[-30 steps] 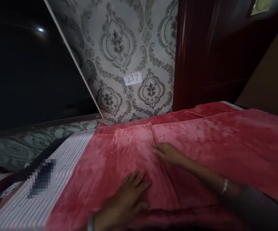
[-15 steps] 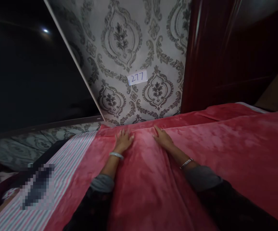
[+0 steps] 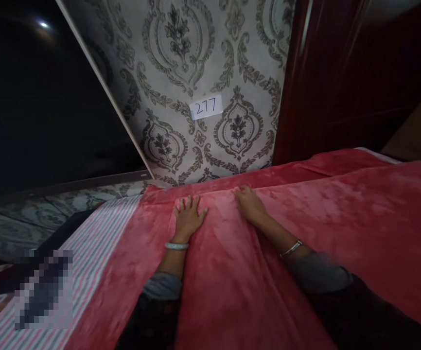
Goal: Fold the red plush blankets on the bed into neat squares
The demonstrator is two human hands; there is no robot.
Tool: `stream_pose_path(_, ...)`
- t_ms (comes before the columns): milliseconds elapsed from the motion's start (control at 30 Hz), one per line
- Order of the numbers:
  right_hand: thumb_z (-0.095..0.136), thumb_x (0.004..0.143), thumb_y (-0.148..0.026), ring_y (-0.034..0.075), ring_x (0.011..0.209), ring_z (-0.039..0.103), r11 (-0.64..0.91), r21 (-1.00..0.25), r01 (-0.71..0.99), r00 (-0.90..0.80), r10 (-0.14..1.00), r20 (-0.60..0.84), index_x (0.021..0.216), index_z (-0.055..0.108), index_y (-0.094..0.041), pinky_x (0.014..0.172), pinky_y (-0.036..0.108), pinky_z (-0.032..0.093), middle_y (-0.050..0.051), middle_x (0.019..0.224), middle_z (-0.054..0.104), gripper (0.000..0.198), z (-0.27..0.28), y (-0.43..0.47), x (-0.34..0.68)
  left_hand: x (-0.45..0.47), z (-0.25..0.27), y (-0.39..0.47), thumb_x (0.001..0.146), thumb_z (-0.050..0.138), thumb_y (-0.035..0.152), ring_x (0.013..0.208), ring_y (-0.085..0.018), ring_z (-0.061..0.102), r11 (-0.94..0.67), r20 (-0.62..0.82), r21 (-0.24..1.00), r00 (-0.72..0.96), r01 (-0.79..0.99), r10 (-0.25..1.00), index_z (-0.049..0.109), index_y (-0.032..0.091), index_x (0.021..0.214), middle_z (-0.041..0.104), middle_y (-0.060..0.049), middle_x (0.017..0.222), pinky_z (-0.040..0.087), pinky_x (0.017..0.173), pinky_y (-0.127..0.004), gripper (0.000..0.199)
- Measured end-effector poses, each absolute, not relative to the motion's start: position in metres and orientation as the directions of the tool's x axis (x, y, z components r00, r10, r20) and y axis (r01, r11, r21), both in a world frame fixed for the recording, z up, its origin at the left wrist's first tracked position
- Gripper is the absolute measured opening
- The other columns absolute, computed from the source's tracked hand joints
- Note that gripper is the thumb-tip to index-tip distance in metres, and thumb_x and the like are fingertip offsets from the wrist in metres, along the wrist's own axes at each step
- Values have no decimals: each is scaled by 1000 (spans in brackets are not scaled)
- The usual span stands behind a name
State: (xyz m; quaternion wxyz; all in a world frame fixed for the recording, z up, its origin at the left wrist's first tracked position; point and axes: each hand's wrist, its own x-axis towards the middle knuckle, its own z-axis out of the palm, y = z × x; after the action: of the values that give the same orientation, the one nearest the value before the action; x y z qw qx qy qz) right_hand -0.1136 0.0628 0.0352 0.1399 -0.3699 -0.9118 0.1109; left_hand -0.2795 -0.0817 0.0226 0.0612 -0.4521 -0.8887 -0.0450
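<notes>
A red plush blanket [image 3: 210, 272] lies spread out, with a folded strip whose far edge runs between my hands. My left hand [image 3: 188, 218] rests flat on this strip near its far left corner, fingers spread, a pale bangle at the wrist. To its right, my right hand [image 3: 250, 203] has its fingers curled over the far edge of the fold, closed on the blanket. Its fingertips are partly hidden. A silver bangle circles that wrist.
Striped cloth [image 3: 97, 253] lies along the left side of the blanket. A person, partly blurred out, is at the lower left. Patterned wallpaper [image 3: 228, 73] with a "277" paper label [image 3: 206, 107] stands behind, between a dark screen [image 3: 50, 107] and dark red wood panelling [image 3: 327, 87].
My left hand has spread its fingers flatter on the blanket. My right hand's fingers, stretched out before, are now curled at the fold's edge. The view has shifted slightly.
</notes>
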Motion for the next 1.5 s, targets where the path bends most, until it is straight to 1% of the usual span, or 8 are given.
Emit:
stream_pose_path(100,38,95,-16,31,146,32,834,-188,519,-785,552,282,151,44,-13,115,48,31,17,162,30,56,50,47,-136,-281,19,-81,101,33,51,151,-35,25,497,163,36,-496,867,853,31,25,158,31,-8,164,19,119,-66,62)
stream_pose_path(200,37,96,-20,28,150,25,894,-149,423,-860,448,246,155,37,-12,119,52,22,15,163,29,59,44,37,-157,-282,19,-81,103,30,43,152,-29,25,428,145,37,-428,903,892,33,26,157,32,-5,163,20,120,-63,57)
stream_pose_path(533,37,100,-56,31,150,26,802,-175,571,-788,595,155,153,39,-7,121,51,16,22,159,32,72,1,50,-143,-289,21,-83,101,29,53,151,-33,26,592,111,3,-588,806,801,38,21,155,33,-10,163,20,119,-65,63)
stream_pose_path(900,37,101,-42,30,152,20,757,-231,611,-777,630,10,153,38,-10,118,56,22,19,163,25,61,27,38,-86,-278,47,-88,101,30,50,152,-33,22,508,-31,80,-507,858,861,34,24,156,29,-9,164,14,119,-67,61)
stream_pose_path(1033,34,102,-37,30,151,21,862,-226,454,-846,496,194,155,36,-7,120,53,20,20,162,28,61,34,-3,-82,-240,54,-112,101,36,43,153,-28,23,417,-77,93,-411,904,908,33,22,157,29,-9,164,14,123,-58,60)
stream_pose_path(1167,34,102,-37,30,151,24,922,-203,331,-905,371,207,155,36,-7,122,50,18,18,161,31,60,14,-32,-69,-201,38,-156,102,34,41,154,-30,15,358,-62,51,-355,932,933,28,21,158,20,-11,167,14,121,-62,61)
stream_pose_path(1333,43,100,-44,30,152,19,899,-221,379,-895,417,158,156,36,-13,121,53,17,15,163,28,65,-3,-24,-38,-182,17,-180,103,32,47,155,-31,7,345,-10,-39,-346,938,938,21,22,161,13,-9,168,10,121,-65,64)
stream_pose_path(1500,43,100,-41,29,152,19,858,-274,434,-878,471,84,158,32,-15,122,50,17,12,164,25,64,-4,-10,-3,-188,23,-173,102,35,45,155,-31,7,347,-40,11,-346,938,937,21,22,161,13,-9,168,9,122,-62,64)
